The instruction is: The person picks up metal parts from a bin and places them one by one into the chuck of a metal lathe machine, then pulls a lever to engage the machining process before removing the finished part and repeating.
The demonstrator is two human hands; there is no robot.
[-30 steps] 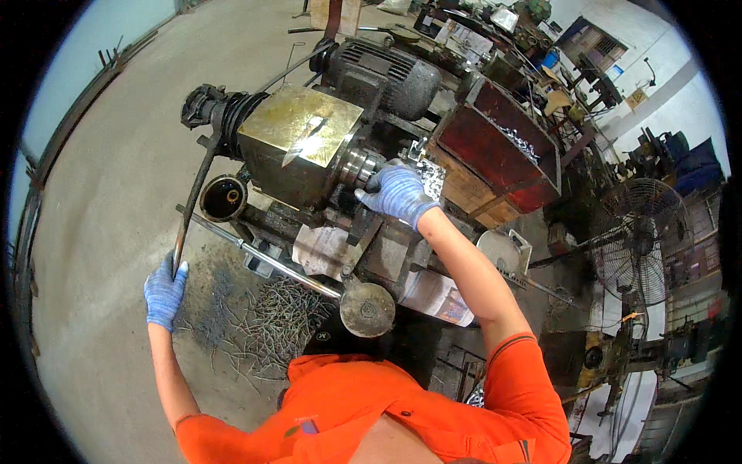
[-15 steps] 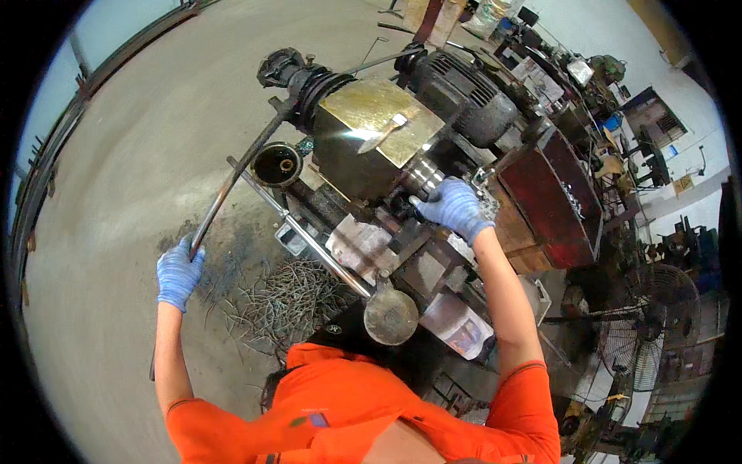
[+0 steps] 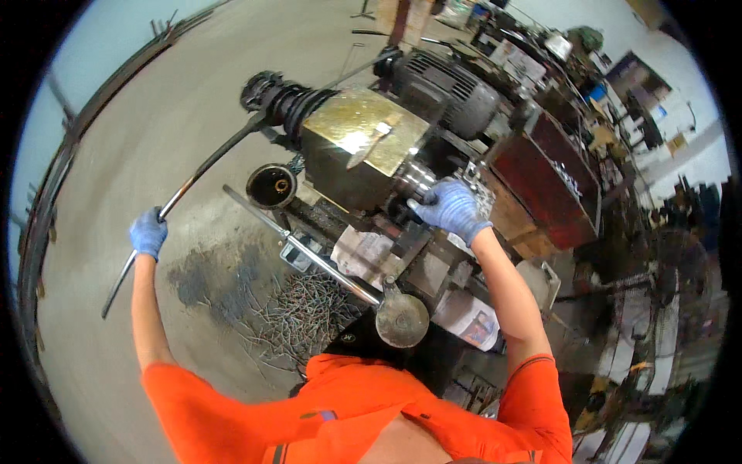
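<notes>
The long dark bar slants out from the belt-driven end of the machine, with its near length in the person's left hand and its tip poking out below the fist. Compared with half a second ago, the bar has swung outward, away from the round cup, and the left arm reaches farther to the side. The right hand stays beside the bright metal collar, so the bar is being shifted by the left hand alone while the right keeps its place. The left hand is wrapped tightly around the bar; the right is partly curled, its fingertips hidden, and whether it grips anything cannot be told.

The bar is slim and round, blackened with a worn brownish stretch. The collar is polished, ringed and cylindrical. Above it, a scuffed brass-coloured plate carries a flat, brush-like tool. The motor is finned and grimy. Thin, tangled metal strands lie heaped on the stained floor.
</notes>
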